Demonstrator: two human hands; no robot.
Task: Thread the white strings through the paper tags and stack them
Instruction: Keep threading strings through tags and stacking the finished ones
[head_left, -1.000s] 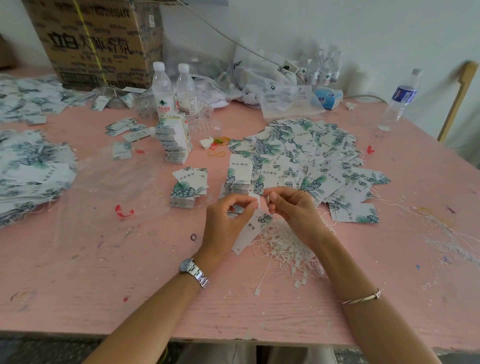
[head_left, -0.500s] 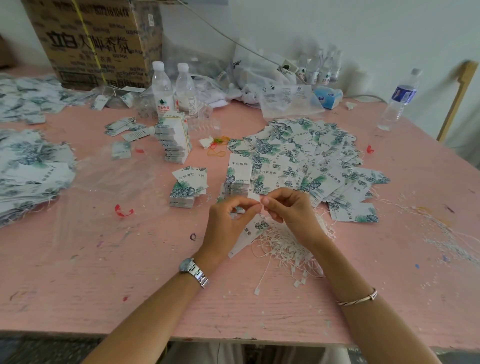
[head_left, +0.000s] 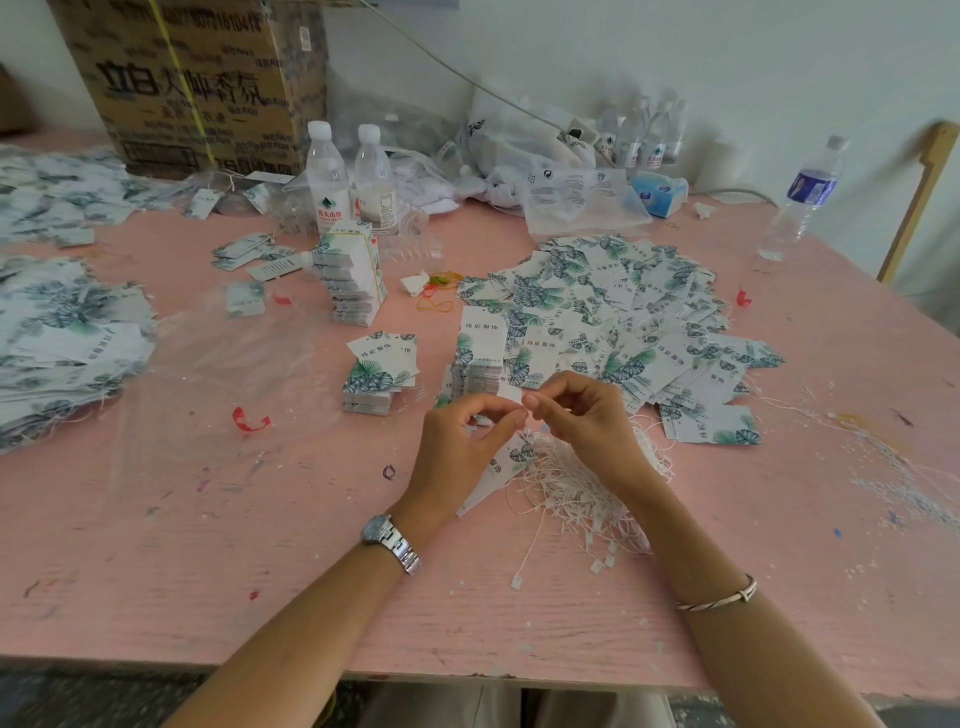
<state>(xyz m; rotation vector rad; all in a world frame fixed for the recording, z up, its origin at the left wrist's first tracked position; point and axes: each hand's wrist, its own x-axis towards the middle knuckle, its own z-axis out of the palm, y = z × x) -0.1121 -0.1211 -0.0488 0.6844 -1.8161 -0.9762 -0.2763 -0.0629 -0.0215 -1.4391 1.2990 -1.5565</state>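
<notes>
While the left hand (head_left: 462, 441) pinches the upper end of a white paper tag with a green leaf print (head_left: 500, 467) between thumb and forefinger, the tag hangs down toward the pink wooden table (head_left: 208, 571), its top lifted to where both sets of fingertips meet. The right hand (head_left: 584, 415), fingers curled, pinches at that same end. It is probably feeding a string tip through the hole, though the tip is too fine to see. Directly beneath, near the middle of the table's front edge, lies a tangled heap of white strings (head_left: 571, 493), so a fresh one is within easy reach. Just behind the hands stands a neat stack of leaf-print tags (head_left: 480, 358), seemingly the place for finished ones. A loose spread of more tags (head_left: 623, 312) runs toward the far right corner as supply. Threading looks under way, stacking not yet.
</notes>
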